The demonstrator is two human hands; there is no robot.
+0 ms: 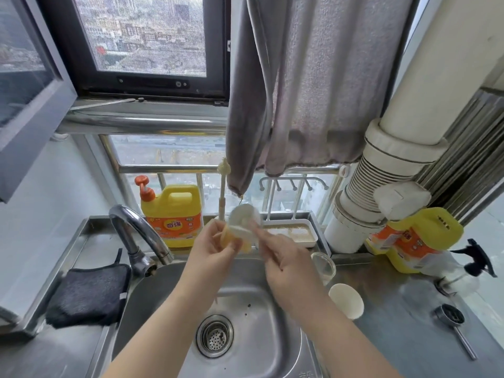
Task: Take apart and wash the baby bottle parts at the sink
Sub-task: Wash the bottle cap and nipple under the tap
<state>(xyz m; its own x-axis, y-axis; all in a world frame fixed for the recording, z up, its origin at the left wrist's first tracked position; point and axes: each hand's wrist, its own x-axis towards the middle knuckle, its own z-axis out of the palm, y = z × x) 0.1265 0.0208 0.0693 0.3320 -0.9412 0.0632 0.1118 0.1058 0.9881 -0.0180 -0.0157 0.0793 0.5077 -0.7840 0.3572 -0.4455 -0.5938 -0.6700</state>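
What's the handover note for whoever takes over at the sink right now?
Left hand: grips the yellow bottle part over the sink.
Right hand: fingers on the white round part, blurred; exact grip unclear.
Clear cap and white cup-shaped piece lie on the counter, right of the basin.
Done: some parts already apart.
Left: separate the held pieces, wash everything. Tap shows no water.

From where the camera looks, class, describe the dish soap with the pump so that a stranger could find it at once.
Start at the steel sink and find its curved tap. Just behind the tap, on the ledge under the window rail, stands the yellow dish soap jug. Unlike the other yellow jug at the right, it stands upright and has an orange pump.
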